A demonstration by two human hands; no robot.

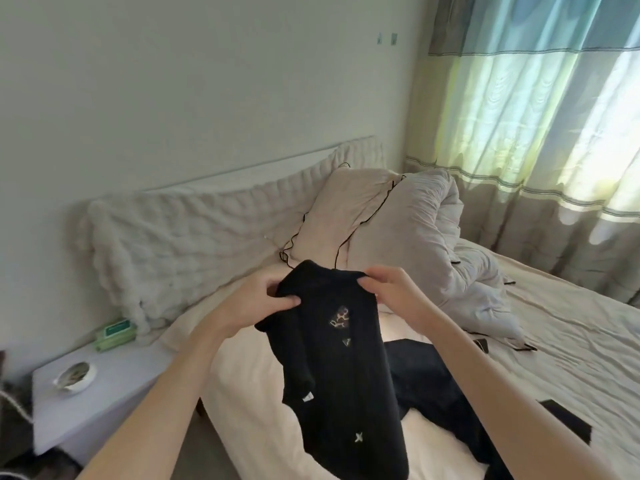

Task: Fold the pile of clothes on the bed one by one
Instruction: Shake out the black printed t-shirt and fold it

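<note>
A black knitted garment with small patterned patches hangs in the air above the bed, held up by its top edge. My left hand grips the garment's upper left corner, fingers curled round the fabric. On the upper right corner my right hand pinches the edge between thumb and fingers. Under and behind the garment, more dark clothes lie in a heap on the cream sheet.
Cream pillows and a rumpled grey duvet lie at the head of the bed. A white bedside table on the left carries a small dish and a green box. Two dark flat items lie on the sheet. Curtains hang at right.
</note>
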